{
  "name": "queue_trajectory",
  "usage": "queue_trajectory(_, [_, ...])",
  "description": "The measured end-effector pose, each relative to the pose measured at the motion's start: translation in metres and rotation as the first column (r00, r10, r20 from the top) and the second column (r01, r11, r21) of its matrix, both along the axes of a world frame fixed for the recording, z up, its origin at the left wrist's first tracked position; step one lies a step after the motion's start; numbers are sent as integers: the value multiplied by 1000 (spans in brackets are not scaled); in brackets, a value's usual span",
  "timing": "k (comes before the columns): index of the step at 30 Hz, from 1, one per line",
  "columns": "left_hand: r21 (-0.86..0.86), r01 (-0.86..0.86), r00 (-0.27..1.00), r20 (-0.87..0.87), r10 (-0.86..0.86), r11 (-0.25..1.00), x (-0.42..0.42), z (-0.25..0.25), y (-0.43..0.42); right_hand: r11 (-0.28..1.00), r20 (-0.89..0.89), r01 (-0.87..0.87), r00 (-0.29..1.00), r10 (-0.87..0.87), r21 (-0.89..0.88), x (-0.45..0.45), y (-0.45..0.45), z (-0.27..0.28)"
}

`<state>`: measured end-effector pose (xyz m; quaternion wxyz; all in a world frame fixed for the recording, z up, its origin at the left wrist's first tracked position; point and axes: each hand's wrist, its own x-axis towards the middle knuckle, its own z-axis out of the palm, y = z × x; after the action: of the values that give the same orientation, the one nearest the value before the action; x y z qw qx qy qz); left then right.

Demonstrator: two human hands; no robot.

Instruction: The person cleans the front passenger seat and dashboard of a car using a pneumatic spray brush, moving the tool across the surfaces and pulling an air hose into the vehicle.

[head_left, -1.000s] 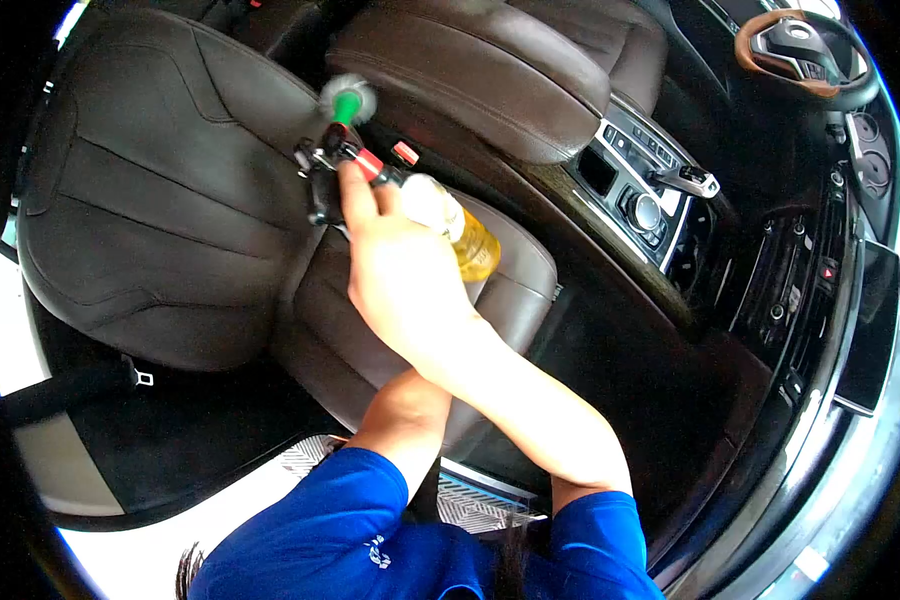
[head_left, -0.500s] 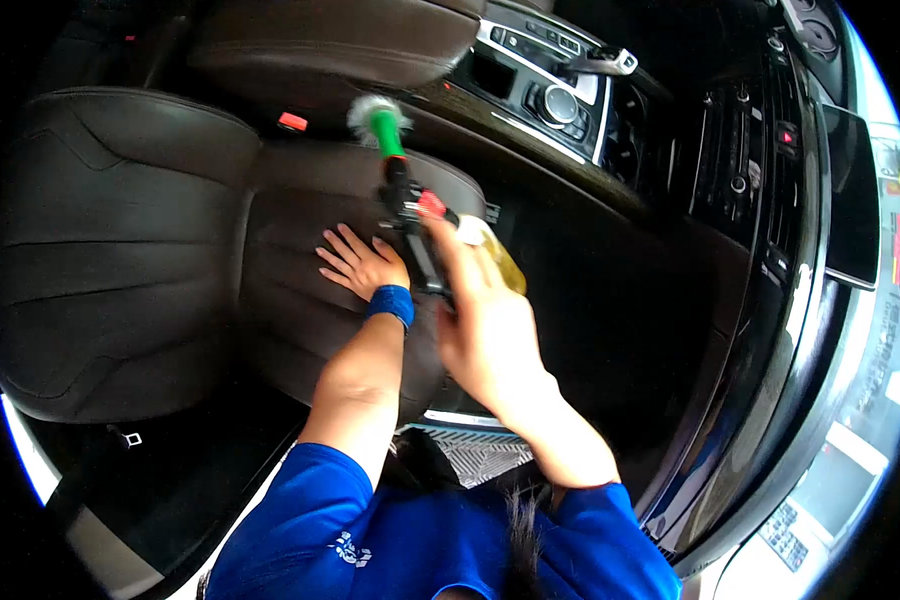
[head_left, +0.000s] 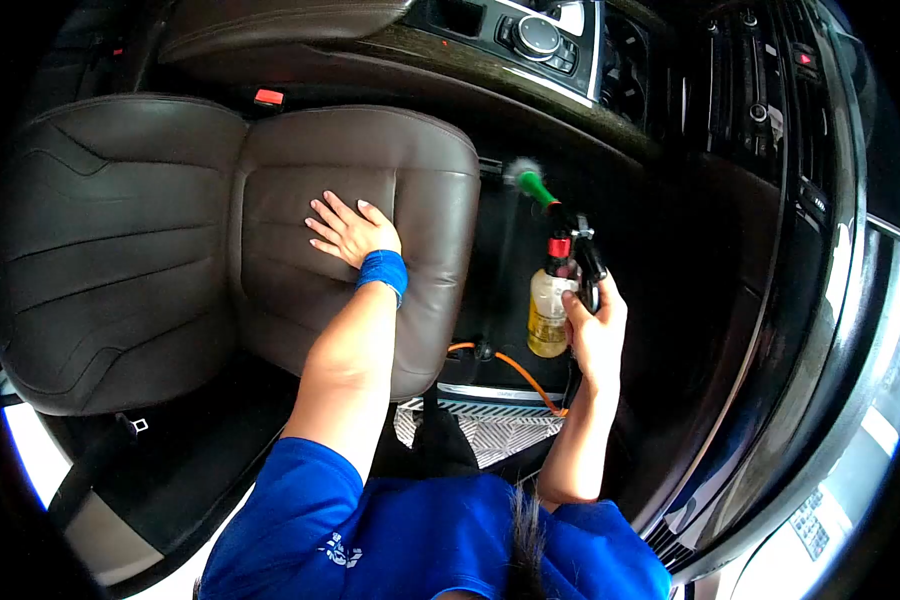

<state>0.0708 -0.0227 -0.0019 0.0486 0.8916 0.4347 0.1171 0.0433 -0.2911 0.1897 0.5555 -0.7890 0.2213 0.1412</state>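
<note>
My left hand [head_left: 353, 236] lies flat with fingers spread on the brown leather seat cushion [head_left: 360, 145]. A blue band [head_left: 382, 272] wraps that wrist. My right hand [head_left: 600, 325] is closed around the black handle of an air cleaning gun [head_left: 562, 232]. Below the gun hangs a clear bottle [head_left: 547, 335] with yellowish liquid. Its green nozzle [head_left: 535, 187] ends in a pale bristled tip [head_left: 520, 170], which points up and left over the dark footwell. An orange hose [head_left: 525, 370] runs along the footwell near the door sill.
The seat backrest [head_left: 115, 250] is at left, with a red buckle [head_left: 268, 97] beside the cushion. A centre console with a round dial [head_left: 538, 36] borders the far side. The dashboard [head_left: 760, 300] rises at right. The metal door sill [head_left: 495, 393] lies in front of me.
My right hand has carried the cleaning gun from above the seat cushion rightward and down over the footwell. My left hand stays on the seat. The view has shifted, and the orange hose now shows.
</note>
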Motion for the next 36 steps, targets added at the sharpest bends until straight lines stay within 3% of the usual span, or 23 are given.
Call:
queue_trajectory(4, [-26, 3, 1000, 20, -2, 1000, 0, 0, 0, 985, -16, -111, 993, 114, 132, 19, 6, -31])
queue_trajectory(8, [-7, 7, 999, 36, -7, 1000, 0, -1, -1, 987, -28, -126, 991, 130, 102, 30, 17, -40])
queue_trajectory(13, [-16, 3, 1000, 26, -3, 1000, 1, -2, 1, 992, -73, -118, 990, 121, 38, 1, 8, 2])
queue_trajectory(18, [-30, 15, 999, 31, -14, 999, 2, -2, 2, 977, -171, -85, 978, 119, 198, -65, -12, 57])
queue_trajectory(19, [-31, 20, 999, 30, -19, 999, 1, -2, 2, 972, -246, -30, 965, 89, 231, -80, -11, 73])
queue_trajectory(22, [-118, 24, 999, 32, -20, 993, 2, 3, 2, 975, -248, 67, 969, -13, 211, -140, -11, 91])
queue_trajectory(25, [-291, 97, 994, 84, -76, 952, -5, 10, 10, 924, -214, 278, 951, -224, 264, -192, -4, 113])
queue_trajectory(27, [-520, 211, 977, 148, -156, 827, -23, 35, 27, 883, -184, 336, 939, -289, 329, -225, 0, 127])
queue_trajectory(28, [-523, 226, 973, 155, -169, 822, -39, 39, 32, 871, -164, 350, 936, -312, 346, -240, 1, 129])
queue_trajectory(29, [-652, 397, 877, 477, -58, 646, -62, 44, 36, 859, -147, 364, 931, -333, 361, -256, 2, 129])
queue_trajectory(30, [-675, 584, 700, 700, 142, 451, -92, 51, 40, 847, -135, 369, 929, -343, 384, -268, 5, 128])
queue_trajectory(32, [-656, 648, 674, 731, 110, 387, -151, 110, 10, 852, -155, 372, 928, -338, 370, -259, 0, 119])
queue_trajectory(33, [-696, 685, 668, 718, 197, 215, -187, 139, -6, 854, -140, 376, 926, -349, 359, -262, 7, 120])
queue_trajectory(34, [-694, 700, 686, 719, 108, 171, -224, 155, -16, 846, -120, 374, 927, -356, 381, -265, 12, 119])
queue_trajectory(36, [-764, 642, 766, 641, 48, -57, -293, 187, -43, 796, -137, 407, 911, -389, 448, -272, 14, 115])
